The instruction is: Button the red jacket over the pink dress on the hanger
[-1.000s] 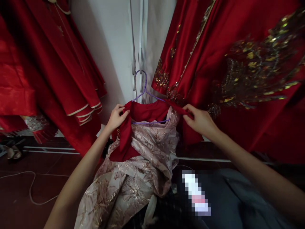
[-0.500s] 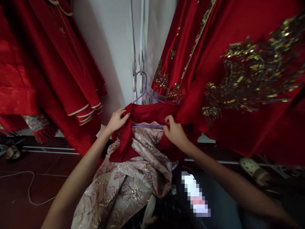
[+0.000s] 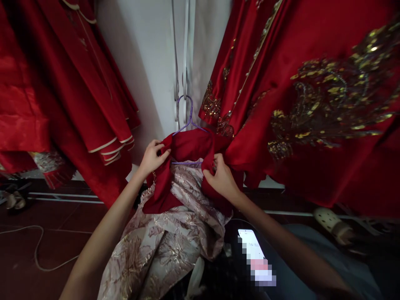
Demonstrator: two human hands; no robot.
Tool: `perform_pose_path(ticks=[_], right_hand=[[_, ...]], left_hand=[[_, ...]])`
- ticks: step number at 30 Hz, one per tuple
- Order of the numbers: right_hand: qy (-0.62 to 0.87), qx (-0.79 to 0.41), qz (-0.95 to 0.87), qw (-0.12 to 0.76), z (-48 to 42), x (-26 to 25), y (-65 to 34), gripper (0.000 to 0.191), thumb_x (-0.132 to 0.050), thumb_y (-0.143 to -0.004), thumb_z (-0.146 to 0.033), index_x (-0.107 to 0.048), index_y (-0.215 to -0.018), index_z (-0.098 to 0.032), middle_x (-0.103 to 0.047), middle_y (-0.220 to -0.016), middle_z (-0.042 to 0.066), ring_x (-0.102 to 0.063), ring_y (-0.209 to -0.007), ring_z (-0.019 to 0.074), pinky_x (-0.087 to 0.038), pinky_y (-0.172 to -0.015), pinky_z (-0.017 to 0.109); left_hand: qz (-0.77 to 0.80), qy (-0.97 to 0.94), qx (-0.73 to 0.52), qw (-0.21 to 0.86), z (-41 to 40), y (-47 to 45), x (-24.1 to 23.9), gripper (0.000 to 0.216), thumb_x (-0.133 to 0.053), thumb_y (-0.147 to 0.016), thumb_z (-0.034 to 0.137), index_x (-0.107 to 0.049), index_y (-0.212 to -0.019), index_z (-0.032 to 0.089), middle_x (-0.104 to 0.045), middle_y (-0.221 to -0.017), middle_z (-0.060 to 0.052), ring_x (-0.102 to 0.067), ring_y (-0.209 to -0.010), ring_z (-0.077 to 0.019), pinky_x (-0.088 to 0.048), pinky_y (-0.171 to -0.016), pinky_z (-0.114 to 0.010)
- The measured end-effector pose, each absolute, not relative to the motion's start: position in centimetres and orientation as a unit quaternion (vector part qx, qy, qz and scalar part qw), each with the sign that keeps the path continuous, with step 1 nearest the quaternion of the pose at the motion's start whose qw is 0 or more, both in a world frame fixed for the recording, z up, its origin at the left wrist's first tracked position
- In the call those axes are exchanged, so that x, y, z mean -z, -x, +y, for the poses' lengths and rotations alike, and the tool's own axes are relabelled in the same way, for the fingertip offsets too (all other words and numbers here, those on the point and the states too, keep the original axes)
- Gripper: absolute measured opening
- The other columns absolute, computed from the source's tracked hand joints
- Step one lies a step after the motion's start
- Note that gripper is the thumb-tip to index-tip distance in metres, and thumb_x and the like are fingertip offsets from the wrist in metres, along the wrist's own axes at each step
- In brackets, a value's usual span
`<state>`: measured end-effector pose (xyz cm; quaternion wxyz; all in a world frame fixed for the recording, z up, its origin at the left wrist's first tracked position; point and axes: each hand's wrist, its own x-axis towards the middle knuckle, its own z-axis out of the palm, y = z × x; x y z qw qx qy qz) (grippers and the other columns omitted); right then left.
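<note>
Plainly, a red garment [image 3: 189, 146] is held at both sides where it is draped over a purple hanger [image 3: 187, 121]. The left hand [image 3: 152, 156] is closed on the garment's left edge, its grip pinched tight on the cloth just beside the hanger's shoulder. The right hand [image 3: 220, 180] is closed likewise on the right edge, its grip curled into the fold. Held at two points, the cloth is apparently kept spread across the wire and stopped from slipping off.

The hanger's hook is raised against the metal rails [image 3: 185, 50] on the white wall; whether it is caught there cannot be told. A pale brocade dress [image 3: 175, 237] is gathered under the red cloth and spills down and toward the camera. Red gowns [image 3: 62, 91] are hung to the left, and a gold-embroidered gown [image 3: 312, 104] to the right, close beside the right hand. A lit phone [image 3: 250, 243] is laid below the right forearm, and a cable [image 3: 37, 250] is trailed over the floor [image 3: 18, 279].
</note>
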<state>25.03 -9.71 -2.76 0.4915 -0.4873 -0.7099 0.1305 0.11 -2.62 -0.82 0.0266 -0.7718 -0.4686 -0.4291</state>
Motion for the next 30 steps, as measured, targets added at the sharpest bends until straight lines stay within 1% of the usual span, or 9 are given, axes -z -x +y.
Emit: perform_pose_path(ticks=[3, 5, 7, 12, 18, 21, 24, 27, 30], right_hand=[[0.462, -0.174, -0.663, 0.563, -7.8, 2.7, -26.4, 0.048, -0.054, -0.068, -0.018, -0.033, -0.111, -0.021, -0.057, -0.097, 0.007, -0.059, -0.086, 0.0182, -0.047, -0.078, 0.032], [0.438, -0.19, -0.661, 0.579, -6.8, 2.6, -26.9, 0.044, -0.053, -0.069, -0.019, -0.038, -0.11, -0.021, -0.056, -0.099, 0.007, -0.058, -0.091, 0.0172, -0.047, -0.08, 0.031], [0.429, -0.203, -0.669, 0.573, -6.3, 2.5, -26.9, 0.03, -0.054, -0.07, -0.023, -0.045, -0.099, -0.021, -0.056, -0.097, 0.006, -0.057, -0.091, 0.0172, -0.048, -0.076, 0.029], [0.42, -0.216, -0.682, 0.559, -6.5, 2.2, -25.0, 0.011, -0.051, -0.072, -0.027, -0.051, -0.08, -0.019, -0.059, -0.082, 0.003, -0.057, -0.078, 0.0165, -0.045, -0.072, 0.028], [0.381, -0.275, -0.736, 0.486, -7.2, 2.8, -22.5, 0.008, -0.043, -0.075, -0.025, -0.049, -0.074, -0.02, -0.052, -0.069, -0.002, -0.05, -0.065, 0.0132, -0.042, -0.063, 0.025], [0.367, -0.29, -0.727, 0.502, -7.2, 3.4, -22.1, 0.007, -0.043, -0.074, -0.024, -0.048, -0.078, -0.02, -0.052, -0.074, -0.001, -0.051, -0.07, 0.0138, -0.043, -0.069, 0.026], [0.364, -0.295, -0.703, 0.535, -7.2, 3.9, -22.1, 0.01, -0.045, -0.072, -0.022, -0.046, -0.082, -0.021, -0.051, -0.078, -0.001, -0.052, -0.074, 0.0141, -0.043, -0.072, 0.026], [0.363, -0.3, -0.684, 0.558, -7.8, 4.3, -22.4, 0.013, -0.047, -0.075, -0.025, -0.047, -0.087, -0.022, -0.053, -0.085, 0.001, -0.053, -0.083, 0.0153, -0.044, -0.076, 0.027], [0.383, -0.325, -0.669, 0.547, -8.7, 4.6, -22.7, 0.019, -0.041, -0.081, -0.03, -0.05, -0.096, -0.022, -0.055, -0.093, 0.003, -0.054, -0.088, 0.0163, -0.045, -0.075, 0.027]], left_hand=[[-0.504, 0.733, 0.442, 0.113, -4.3, -0.1, 0.7, 0.02, -0.057, -0.078, 0.035, -0.057, -0.067, 0.018, -0.053, -0.105, -0.009, -0.048, -0.102, -0.0249, -0.037, -0.092, -0.037], [-0.533, 0.71, 0.437, 0.141, -5.4, -0.1, 0.5, 0.016, -0.056, -0.078, 0.033, -0.056, -0.071, 0.019, -0.053, -0.098, -0.008, -0.049, -0.096, -0.0249, -0.038, -0.086, -0.037], [-0.557, 0.702, 0.425, 0.133, -6.2, -0.3, 0.2, 0.014, -0.052, -0.081, 0.032, -0.055, -0.076, 0.02, -0.053, -0.087, -0.006, -0.052, -0.083, -0.022, -0.04, -0.076, -0.033], [-0.529, 0.748, 0.394, 0.07, -7.1, -3.8, 0.2, 0.013, -0.04, -0.089, 0.029, -0.049, -0.087, 0.02, -0.051, -0.083, -0.005, -0.051, -0.068, -0.0179, -0.036, -0.062, -0.028], [-0.42, 0.85, 0.316, -0.036, -8.0, -7.3, 1.6, 0.009, -0.041, -0.087, 0.025, -0.048, -0.092, 0.022, -0.052, -0.086, -0.005, -0.053, -0.067, -0.0172, -0.037, -0.06, -0.028], [-0.413, 0.836, 0.355, -0.067, -8.5, -7.0, 2.1, 0.008, -0.049, -0.081, 0.022, -0.047, -0.089, 0.022, -0.052, -0.085, -0.004, -0.054, -0.072, -0.0177, -0.04, -0.065, -0.029], [-0.426, 0.795, 0.418, -0.108, -8.8, -6.8, 3.1, 0.018, -0.055, -0.074, 0.016, -0.046, -0.088, 0.021, -0.055, -0.086, -0.003, -0.055, -0.077, -0.0172, -0.044, -0.07, -0.029], [-0.414, 0.731, 0.503, -0.202, -8.7, -7.3, 4.9, 0.023, -0.055, -0.074, 0.012, -0.046, -0.093, 0.021, -0.059, -0.089, -0.003, -0.059, -0.081, -0.0149, -0.047, -0.076, -0.029], [-0.387, 0.647, 0.591, -0.287, -8.4, -7.9, 6.4, 0.024, -0.059, -0.076, 0.018, -0.044, -0.095, 0.021, -0.062, -0.088, -0.004, -0.062, -0.082, -0.0132, -0.051, -0.076, -0.028]])
